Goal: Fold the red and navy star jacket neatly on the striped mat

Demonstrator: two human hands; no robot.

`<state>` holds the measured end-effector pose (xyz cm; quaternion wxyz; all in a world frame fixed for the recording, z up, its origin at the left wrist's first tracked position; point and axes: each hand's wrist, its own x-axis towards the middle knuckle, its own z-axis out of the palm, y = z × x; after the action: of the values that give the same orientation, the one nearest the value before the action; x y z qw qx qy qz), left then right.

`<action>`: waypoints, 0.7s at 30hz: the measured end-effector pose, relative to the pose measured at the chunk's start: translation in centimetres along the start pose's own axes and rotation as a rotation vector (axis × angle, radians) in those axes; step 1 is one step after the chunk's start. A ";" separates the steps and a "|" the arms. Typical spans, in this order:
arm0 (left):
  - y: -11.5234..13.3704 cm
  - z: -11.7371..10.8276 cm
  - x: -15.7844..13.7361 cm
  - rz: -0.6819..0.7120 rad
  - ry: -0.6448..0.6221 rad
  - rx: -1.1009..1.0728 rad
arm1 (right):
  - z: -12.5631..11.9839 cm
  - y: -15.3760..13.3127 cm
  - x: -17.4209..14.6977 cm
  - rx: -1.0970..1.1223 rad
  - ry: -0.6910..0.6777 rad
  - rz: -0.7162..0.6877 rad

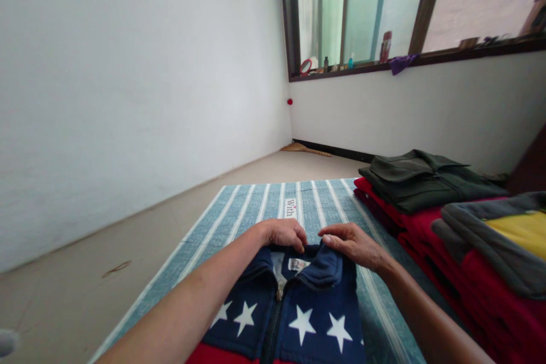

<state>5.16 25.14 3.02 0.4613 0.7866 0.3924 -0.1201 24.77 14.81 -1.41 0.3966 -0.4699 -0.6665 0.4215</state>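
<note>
A zip jacket [294,307] with white stars on navy lies flat on a striped blue mat [239,210], its zip running along the line of sight and its collar [318,267] at the far end. Both hands meet at that collar: the left hand [284,233] presses curled fingers onto the left side, the right hand [352,244] pinches the right collar flap. Neither hand is nearer than the other. Folded clothes [426,182] are stacked beside the mat on the right.
</note>
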 end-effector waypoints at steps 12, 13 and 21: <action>1.1 0.5 0.6 0.027 -0.147 -0.094 | 1.4 0.8 -0.7 0.148 0.145 0.032; 1.0 0.6 0.6 0.027 -0.142 -0.112 | 1.5 0.8 -0.8 0.148 0.159 0.030; 0.4 1.0 0.8 0.040 -0.095 -0.197 | 2.2 1.1 -1.2 0.130 0.220 0.048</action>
<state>6.17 24.65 2.33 0.5567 0.7386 0.3642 -0.1092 23.35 13.44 -3.28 0.4868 -0.5025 -0.5788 0.4190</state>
